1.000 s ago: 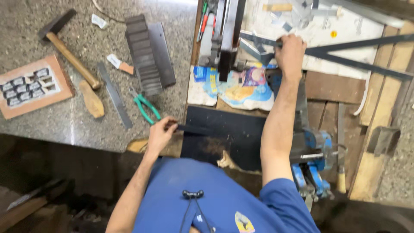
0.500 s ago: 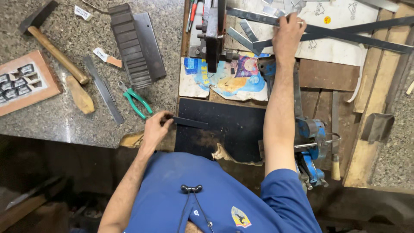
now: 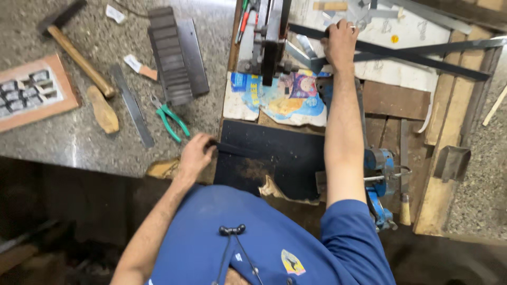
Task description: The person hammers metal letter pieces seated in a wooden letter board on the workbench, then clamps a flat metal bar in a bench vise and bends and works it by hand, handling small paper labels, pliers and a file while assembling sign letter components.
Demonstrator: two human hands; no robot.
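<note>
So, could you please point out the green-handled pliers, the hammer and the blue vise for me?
green-handled pliers [image 3: 170, 119]: head view, on the green handles.
hammer [image 3: 79, 57]: head view, on the wooden handle's middle.
blue vise [image 3: 381, 163]: head view, on its blue body.

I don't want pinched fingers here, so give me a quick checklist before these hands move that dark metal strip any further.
1. Right hand grips the long dark metal strip: ok.
2. Left hand holds the near strip end: ok.
3. Fingers out of the cutting machine: cannot tell.
4. Green pliers lie apart from both hands: ok.
5. Hammer lies away on the stone counter: ok.
</note>
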